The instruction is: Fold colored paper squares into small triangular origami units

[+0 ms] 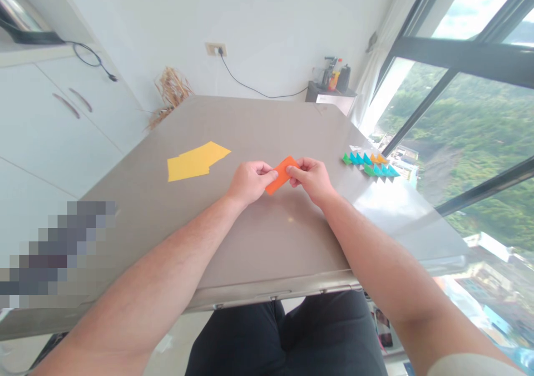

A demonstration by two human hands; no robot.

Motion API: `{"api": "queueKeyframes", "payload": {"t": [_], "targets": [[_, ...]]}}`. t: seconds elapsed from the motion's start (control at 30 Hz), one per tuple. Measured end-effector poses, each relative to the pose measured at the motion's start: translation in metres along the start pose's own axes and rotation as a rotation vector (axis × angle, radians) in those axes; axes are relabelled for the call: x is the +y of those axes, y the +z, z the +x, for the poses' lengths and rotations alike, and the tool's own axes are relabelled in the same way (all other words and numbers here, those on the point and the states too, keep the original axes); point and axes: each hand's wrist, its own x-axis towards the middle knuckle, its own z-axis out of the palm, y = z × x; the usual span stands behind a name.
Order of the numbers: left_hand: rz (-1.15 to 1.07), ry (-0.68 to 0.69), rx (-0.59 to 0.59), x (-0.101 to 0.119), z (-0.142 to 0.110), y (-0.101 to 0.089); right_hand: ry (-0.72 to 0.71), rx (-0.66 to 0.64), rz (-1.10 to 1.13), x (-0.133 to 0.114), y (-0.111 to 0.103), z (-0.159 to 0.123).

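Between my hands is a folded piece of orange paper (pixel 278 179), a small rectangle tilted up to the right above the table (pixel 267 125). My left hand (pixel 251 182) pinches its left side, thumb on top. At the upper right end, my right hand (pixel 311 178) grips it between thumb and fingers. The fingers beneath the paper are partly hidden. To the left lie overlapping yellow paper sheets (pixel 196 162), apart from my hands. Two rows of small folded paper pieces (pixel 381 170) in green, blue and orange stand at the table's right side.
A large window (pixel 471 103) borders the table's right side. Behind the far edge stand dried stalks (pixel 171 92) and a small dark cabinet (pixel 331 98) with bottles on it. A black cord (pixel 258 90) hangs along the wall. A pixelated patch covers the left table edge.
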Motion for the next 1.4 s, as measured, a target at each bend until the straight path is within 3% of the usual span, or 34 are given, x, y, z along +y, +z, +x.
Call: {"api": "queueKeyframes", "payload": {"t": [0.63,0.87,1.4], "targets": [[0.003,0.008,0.020,0.002,0.001,0.000,0.005,0.041,0.017,-0.011,0.003,-0.005],[0.010,0.034,-0.004,0.000,0.001,0.001,-0.058,0.045,-0.010,-0.003,0.002,0.000],[0.007,0.031,-0.012,0.002,-0.001,0.001,-0.046,0.040,0.027,-0.002,0.002,-0.001]]}}
